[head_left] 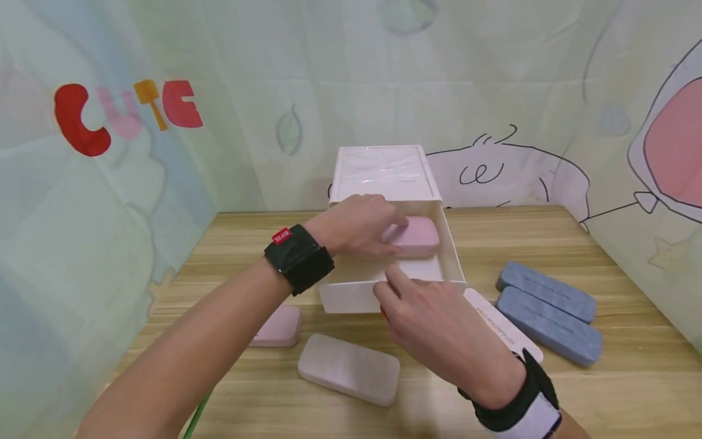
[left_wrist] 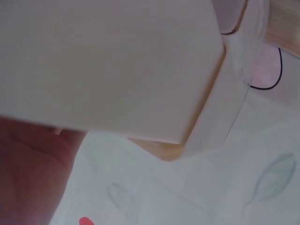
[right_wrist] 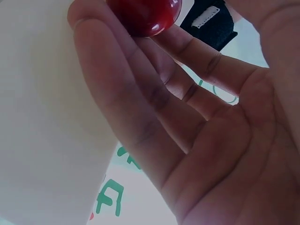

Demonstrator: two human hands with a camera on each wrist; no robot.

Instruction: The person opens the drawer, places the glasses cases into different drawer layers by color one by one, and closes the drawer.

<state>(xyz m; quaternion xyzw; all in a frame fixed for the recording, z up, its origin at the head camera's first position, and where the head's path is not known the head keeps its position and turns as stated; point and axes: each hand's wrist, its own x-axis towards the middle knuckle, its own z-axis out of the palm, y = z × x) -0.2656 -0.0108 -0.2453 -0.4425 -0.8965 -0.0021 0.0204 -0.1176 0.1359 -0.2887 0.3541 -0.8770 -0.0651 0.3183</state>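
One white box (head_left: 384, 174) at the back of the wood table (head_left: 631, 390), drawer (head_left: 348, 297) standing out toward me. Pink case (head_left: 417, 236) is inside the drawer, right of centre. Left hand (head_left: 362, 225) is in there too, thumb and fingers pinching the case's left end. Right hand (head_left: 433, 323) is at the drawer front, fingers curled round the red knob (right_wrist: 145, 16).

Around: second pink case (head_left: 282, 326) on the table, left part blocked by my left forearm (head_left: 219, 329). Beige case (head_left: 351, 369) lies angled in front of the drawer. White lettered case (head_left: 507, 326) is just right of the drawer, edge covered by my right hand. Blue cases (head_left: 548, 326) lie side by side beyond it. Green strip (head_left: 197, 417) pokes out below the left forearm. Patterned cloth (head_left: 356, 73) behind and at both sides.

In the way: left hand blocks the drawer's left half, can't tell what's under it. Right hand hides part of the drawer front.

Count: six cases (two pink, two blue, one beige, one white), one box, one drawer, one knob.
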